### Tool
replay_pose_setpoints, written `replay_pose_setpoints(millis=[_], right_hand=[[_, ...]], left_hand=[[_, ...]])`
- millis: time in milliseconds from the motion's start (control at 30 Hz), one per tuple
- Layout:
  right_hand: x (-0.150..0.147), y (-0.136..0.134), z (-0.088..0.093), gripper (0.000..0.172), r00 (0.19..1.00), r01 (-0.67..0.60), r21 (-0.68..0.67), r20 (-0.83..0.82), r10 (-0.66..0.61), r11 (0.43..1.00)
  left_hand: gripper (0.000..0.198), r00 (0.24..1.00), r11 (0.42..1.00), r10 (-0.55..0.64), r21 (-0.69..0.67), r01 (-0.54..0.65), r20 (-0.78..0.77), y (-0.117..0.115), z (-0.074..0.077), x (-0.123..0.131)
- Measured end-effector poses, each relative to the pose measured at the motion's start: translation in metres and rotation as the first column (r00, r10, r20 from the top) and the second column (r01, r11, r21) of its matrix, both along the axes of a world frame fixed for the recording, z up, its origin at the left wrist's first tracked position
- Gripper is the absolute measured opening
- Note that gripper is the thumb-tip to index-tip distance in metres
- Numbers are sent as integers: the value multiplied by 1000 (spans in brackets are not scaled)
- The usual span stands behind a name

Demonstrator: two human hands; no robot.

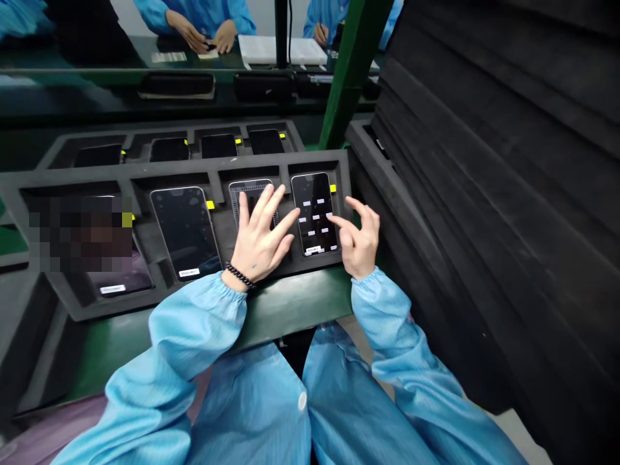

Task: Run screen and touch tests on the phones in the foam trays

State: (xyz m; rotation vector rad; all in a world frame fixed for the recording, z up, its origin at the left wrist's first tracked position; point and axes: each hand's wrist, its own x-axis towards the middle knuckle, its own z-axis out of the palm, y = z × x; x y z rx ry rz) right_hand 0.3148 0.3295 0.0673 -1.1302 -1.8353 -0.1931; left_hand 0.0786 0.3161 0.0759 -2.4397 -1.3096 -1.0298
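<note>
Blue sleeves are seen nearest the camera, drawn over both forearms and gathered at the wrists. A beaded bracelet is worn on the left wrist. The left hand is laid flat with fingers spread over the third phone in the near foam tray; nothing is gripped by it. The right hand is held loosely open, its forefinger tip pressed to the screen of the fourth phone, on which white blocks are shown. That phone is seated in the tray's rightmost slot, with a yellow tab at its upper corner. A second phone is lodged to the left. Another tray of phones is set behind. Stacked black foam is piled to the right. Co-workers' hands are seen at the far bench.
</note>
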Motion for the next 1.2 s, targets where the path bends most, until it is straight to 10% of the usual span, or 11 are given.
replay_pose_setpoints(millis=[333, 1200], right_hand=[[-9, 6, 5, 43, 958, 66, -217, 285, -1, 974], [10, -20, -8, 30, 975, -6, -83, 221, 24, 997]], left_hand=[[52, 999, 997, 17, -76, -20, -35, 12, -1, 20], [42, 967, 977, -192, -126, 173, -165, -7, -1, 11]])
